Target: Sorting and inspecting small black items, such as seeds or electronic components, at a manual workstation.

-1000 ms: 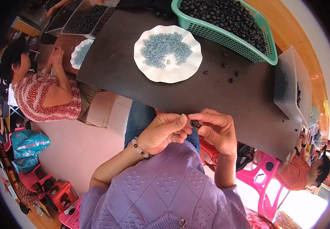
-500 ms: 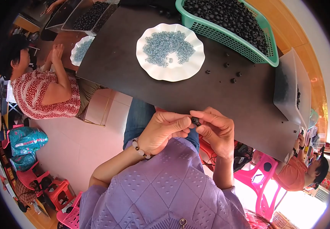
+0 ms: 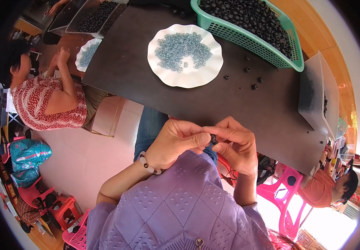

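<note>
Since the earlier frame both hands have drawn a little closer to the body, the pinch between them unchanged. Largest in view, the dark desk [image 3: 146, 79] carries a green basket [image 3: 246, 35] of black parts at its far edge, a white scalloped plate [image 3: 185, 79] of small bluish rings nearer, and a few loose black parts [image 3: 250, 79] between plate and basket. Below the desk's near edge, over the lap, the left hand [image 3: 175, 143] and right hand [image 3: 236, 143] meet fingertip to fingertip, each closed narrowly on one small black part [image 3: 213, 140]. That part sits exactly between the two hands, neither nearer than the other. It is mostly hidden by thumbs and forefingers, so its long axis and which way it points cannot be told. A beaded bracelet [image 3: 148, 164] circles the left wrist.
</note>
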A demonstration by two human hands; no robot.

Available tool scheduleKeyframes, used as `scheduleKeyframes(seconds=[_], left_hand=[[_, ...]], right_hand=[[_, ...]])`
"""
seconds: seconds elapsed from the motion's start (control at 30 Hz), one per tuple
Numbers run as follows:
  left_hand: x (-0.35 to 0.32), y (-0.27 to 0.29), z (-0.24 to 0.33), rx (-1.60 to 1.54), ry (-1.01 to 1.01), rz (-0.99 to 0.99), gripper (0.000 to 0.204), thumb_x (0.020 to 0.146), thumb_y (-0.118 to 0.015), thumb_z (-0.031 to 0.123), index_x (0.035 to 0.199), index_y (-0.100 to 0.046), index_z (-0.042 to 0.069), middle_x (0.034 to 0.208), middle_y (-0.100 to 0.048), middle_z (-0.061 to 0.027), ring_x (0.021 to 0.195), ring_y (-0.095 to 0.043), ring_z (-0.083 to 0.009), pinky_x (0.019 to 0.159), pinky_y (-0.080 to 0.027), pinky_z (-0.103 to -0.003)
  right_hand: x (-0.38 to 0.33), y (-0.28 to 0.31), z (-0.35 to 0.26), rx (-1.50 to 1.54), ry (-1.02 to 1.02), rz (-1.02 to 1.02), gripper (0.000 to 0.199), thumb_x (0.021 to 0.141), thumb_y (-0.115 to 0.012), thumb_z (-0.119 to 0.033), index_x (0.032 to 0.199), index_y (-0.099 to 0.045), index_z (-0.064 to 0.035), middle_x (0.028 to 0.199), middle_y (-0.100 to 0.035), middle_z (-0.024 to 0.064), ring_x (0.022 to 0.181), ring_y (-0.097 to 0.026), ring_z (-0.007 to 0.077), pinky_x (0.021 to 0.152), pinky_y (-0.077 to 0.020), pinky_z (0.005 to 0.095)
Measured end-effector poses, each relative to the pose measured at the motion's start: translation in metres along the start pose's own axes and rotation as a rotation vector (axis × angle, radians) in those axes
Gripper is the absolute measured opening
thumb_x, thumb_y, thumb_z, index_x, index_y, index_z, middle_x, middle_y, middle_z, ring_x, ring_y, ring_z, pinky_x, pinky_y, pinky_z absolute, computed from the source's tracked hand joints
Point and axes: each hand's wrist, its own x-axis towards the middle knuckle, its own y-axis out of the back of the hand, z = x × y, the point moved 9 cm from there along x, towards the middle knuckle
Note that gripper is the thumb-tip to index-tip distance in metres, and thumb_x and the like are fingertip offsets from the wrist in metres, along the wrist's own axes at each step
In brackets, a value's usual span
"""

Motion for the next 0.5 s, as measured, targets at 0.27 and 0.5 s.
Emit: scheduleKeyframes(seconds=[0.27,0.5], left_hand=[[-0.005,-0.0084,-0.0086,-0.182,0.08,-0.098,0.026,0.089,-0.063,0.025,0.096,-0.067,0.001,0.085,-0.066,-0.0085,0.076,-0.064,-0.0141,0.066,-0.055,-0.027],[-0.0035,-0.0042,-0.0101,-0.086,0.063,-0.059,0.025,0.089,-0.064,0.025,0.092,-0.068,0.001,0.081,-0.066,-0.0079,0.073,-0.063,-0.0133,0.065,-0.054,-0.026]], right_hand=[[-0.0025,-0.0018,0.0045,0.111,-0.001,0.063,0.032,0.072,-0.075,-0.011,0.104,-0.071,-0.0073,0.095,-0.061,0.0041,0.091,-0.052,0.0172,0.078,-0.0436,0.0286],[-0.0016,-0.0058,0.0045,0.092,0.055,0.014,0.026,0.079,-0.067,0.0,0.105,-0.066,0.0065,0.111,-0.061,0.0216,0.099,-0.059,0.0212,0.083,-0.0501,0.0304]])
